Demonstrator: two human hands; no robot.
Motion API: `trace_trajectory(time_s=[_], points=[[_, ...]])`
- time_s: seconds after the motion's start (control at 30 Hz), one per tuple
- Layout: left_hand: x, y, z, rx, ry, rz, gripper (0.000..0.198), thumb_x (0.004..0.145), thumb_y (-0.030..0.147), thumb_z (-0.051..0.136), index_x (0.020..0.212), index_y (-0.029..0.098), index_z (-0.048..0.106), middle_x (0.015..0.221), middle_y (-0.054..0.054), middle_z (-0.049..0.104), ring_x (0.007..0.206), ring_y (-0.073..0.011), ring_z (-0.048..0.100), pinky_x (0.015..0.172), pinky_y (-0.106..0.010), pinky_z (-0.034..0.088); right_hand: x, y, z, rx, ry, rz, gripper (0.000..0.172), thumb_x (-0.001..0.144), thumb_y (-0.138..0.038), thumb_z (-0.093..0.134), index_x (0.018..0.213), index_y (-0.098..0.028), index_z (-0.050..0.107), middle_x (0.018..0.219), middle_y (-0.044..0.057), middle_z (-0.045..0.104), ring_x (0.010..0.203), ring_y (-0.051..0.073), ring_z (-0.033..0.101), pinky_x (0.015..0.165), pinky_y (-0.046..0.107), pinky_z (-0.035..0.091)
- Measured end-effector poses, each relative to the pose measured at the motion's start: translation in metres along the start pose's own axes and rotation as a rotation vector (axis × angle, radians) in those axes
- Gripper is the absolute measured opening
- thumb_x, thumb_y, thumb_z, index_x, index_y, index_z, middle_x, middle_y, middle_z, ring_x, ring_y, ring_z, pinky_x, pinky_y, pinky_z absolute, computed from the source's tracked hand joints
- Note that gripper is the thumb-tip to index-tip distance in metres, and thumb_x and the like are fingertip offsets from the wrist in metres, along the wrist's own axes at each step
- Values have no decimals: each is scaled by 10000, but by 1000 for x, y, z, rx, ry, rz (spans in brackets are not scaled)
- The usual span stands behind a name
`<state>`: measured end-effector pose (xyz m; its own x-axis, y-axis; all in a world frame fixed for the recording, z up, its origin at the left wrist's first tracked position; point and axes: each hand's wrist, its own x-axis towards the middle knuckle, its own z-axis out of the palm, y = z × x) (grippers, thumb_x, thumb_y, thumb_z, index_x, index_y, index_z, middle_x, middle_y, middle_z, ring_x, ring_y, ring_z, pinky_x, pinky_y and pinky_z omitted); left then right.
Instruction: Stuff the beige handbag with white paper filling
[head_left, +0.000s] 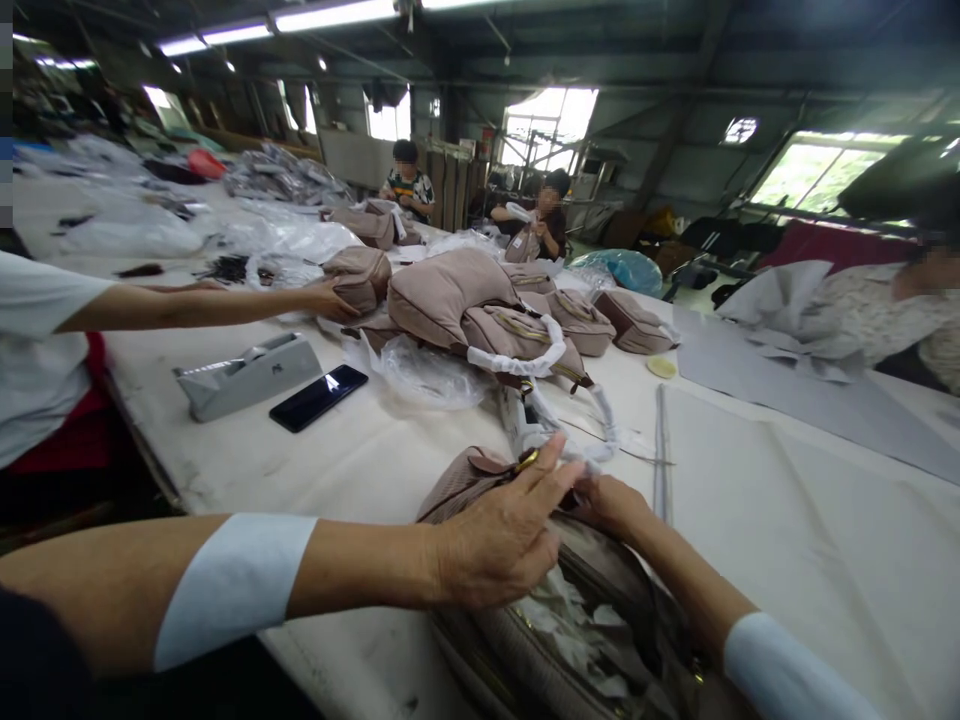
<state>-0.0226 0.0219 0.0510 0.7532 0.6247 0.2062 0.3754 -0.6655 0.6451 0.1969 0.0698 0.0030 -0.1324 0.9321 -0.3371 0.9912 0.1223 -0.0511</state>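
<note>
A taupe handbag (472, 650) lies right in front of me with its zipped top apart, and crumpled white paper (577, 620) shows inside. My left hand (495, 540) is over the bag's near side, its fingers stretched toward the handle's base and nothing visible in them. The fingers of my right hand (619, 505) are closed at the lower end of the handle (606, 415), which is wrapped in white material. My left fingers partly hide that spot. Gold-coloured hardware (527, 460) shows just beyond my left hand.
More taupe bags (450, 295) are heaped beyond mine. A grey tape dispenser (251, 375) and a black phone (319, 397) lie at left. A co-worker's arm (202, 308) reaches to a small bag (354, 278). Other people sit farther back; grey sheet material (795, 390) lies right.
</note>
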Motion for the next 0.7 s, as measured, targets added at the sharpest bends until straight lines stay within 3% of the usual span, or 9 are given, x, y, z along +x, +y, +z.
trace_trajectory(time_s=[0.1, 0.2, 0.3, 0.4, 0.5, 0.6, 0.7], points=[[-1, 2, -3, -222, 115, -91, 624, 887, 272, 375, 1460, 105, 193, 1571, -104, 84, 1448, -180, 91, 1189, -375, 161, -9, -1, -46, 47, -28, -13, 148, 744, -286, 532, 685, -173, 606, 601, 5, 575, 568, 125, 534, 505, 225, 337], [0, 6, -2, -421, 194, -163, 628, 939, 441, 302, 1482, 169, 144, 1565, -53, 160, 1437, -171, 163, 1182, -359, 200, -35, -20, -89, 35, -4, -23, 155, 683, -268, 533, 554, -186, 505, 471, -27, 447, 456, 103, 412, 449, 240, 277], [0, 10, -2, -529, 257, -171, 641, 949, 500, 244, 1480, 149, 170, 1551, -54, 216, 1429, -175, 193, 1191, -350, 163, -67, -50, -101, 56, -22, -82, 199, 653, -266, 542, 496, -191, 445, 430, -31, 398, 420, 96, 367, 417, 248, 241], [0, 12, -2, -539, 273, -159, 636, 951, 508, 239, 1465, 134, 228, 1537, -65, 257, 1417, -188, 230, 1195, -359, 141, -88, -78, -78, 195, -196, -99, 195, 715, -302, 519, 561, -182, 511, 502, -8, 516, 443, 107, 474, 399, 217, 294], [1, 12, -2, -562, 256, -136, 640, 952, 529, 234, 1457, 137, 246, 1520, -81, 296, 1403, -198, 265, 1187, -367, 168, -90, -103, -37, 20, -271, -115, 219, 769, -286, 498, 787, -138, 660, 729, 86, 674, 632, 201, 648, 499, 251, 460], [4, 13, -2, -540, 224, -115, 654, 955, 529, 197, 1441, 98, 266, 1497, -117, 331, 1389, -200, 295, 1177, -358, 196, -86, -125, -5, -171, -297, -254, 291, 668, -174, 640, 932, -66, 699, 897, 177, 703, 839, 330, 675, 683, 389, 548], [8, 14, -3, -307, 131, -35, 559, 954, 414, 282, 1385, 65, 352, 1437, -151, 410, 1346, -219, 363, 1153, -368, 256, -87, -135, 12, -206, -266, -391, 343, 570, -32, 703, 912, -55, 714, 943, 204, 696, 926, 357, 654, 806, 420, 538]])
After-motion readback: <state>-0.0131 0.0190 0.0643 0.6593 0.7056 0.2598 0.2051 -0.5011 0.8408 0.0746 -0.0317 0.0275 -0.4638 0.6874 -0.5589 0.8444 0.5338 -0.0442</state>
